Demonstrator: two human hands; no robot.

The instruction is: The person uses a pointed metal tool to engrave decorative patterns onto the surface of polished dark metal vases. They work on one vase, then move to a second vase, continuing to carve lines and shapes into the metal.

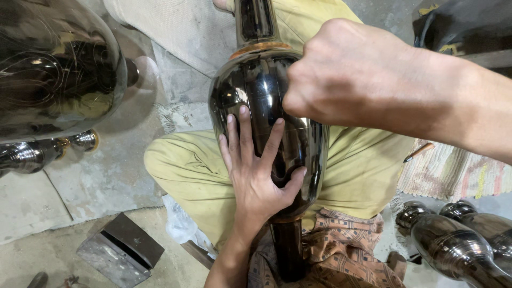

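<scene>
Vase (pixel 256 90), dark and glossy, lies across the seated person's lap. Left hand (pixel 255 169) rests flat on its belly, fingers spread open. Right hand (pixel 341 74) is closed in a fist against its upper side; any held tool is hidden. Similar vases (pixel 458 242) lie nearby on the floor.

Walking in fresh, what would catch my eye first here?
Most striking is the dark, glossy metal vase lying across the seated person's lap at centre, mirror-bright. The left hand lies flat on its belly with fingers spread, while the right hand is closed in a fist against its upper side; whether it grips a tool cannot be seen. More shiny vessels sit at upper left and lower right.
</scene>
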